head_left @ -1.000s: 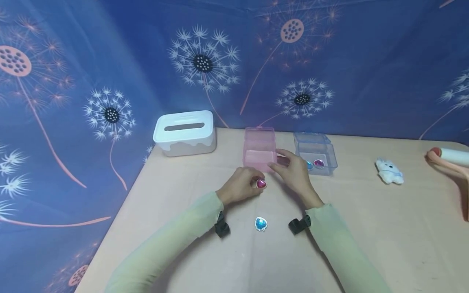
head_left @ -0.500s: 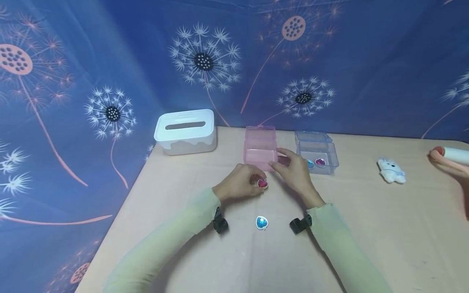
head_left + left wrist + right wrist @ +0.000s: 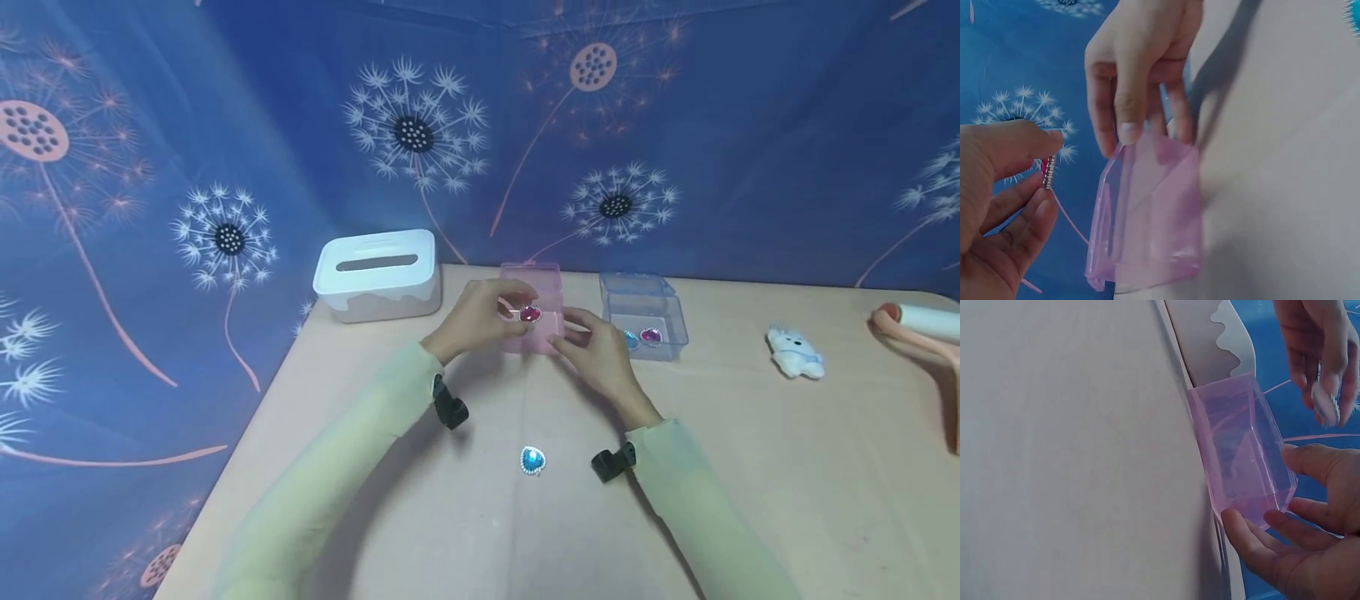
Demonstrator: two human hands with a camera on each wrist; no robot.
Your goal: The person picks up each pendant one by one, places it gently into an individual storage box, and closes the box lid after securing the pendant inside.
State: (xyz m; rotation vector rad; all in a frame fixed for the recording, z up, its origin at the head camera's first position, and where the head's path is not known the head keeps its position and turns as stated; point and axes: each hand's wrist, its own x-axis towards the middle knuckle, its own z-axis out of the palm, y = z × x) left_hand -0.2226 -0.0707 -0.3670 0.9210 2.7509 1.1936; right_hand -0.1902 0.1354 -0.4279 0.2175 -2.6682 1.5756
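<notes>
My left hand [image 3: 480,317] pinches a red heart-shaped gem [image 3: 530,314] with a rhinestone edge between thumb and fingertips. In the head view it overlaps the open pink plastic box [image 3: 536,337]; the left wrist view shows the gem [image 3: 1047,170] edge-on, raised above the box. My right hand [image 3: 603,354] grips the right end of the pink box, thumb on one side and fingers on the other, as the right wrist view shows. A blue heart-shaped gem [image 3: 532,460] lies on the table between my forearms. No gem shows inside the pink box [image 3: 1241,450].
An open clear blue box [image 3: 663,350] stands right of my right hand, holding a blue gem [image 3: 631,338] and a magenta gem [image 3: 651,336]. A white tissue box [image 3: 378,279] is at the back left. A small white plush toy [image 3: 795,352] and a lint roller [image 3: 926,323] lie to the right.
My left hand has lifted the red gem up and away from me, from in front of the pink box to over it. My right hand keeps its hold on the box.
</notes>
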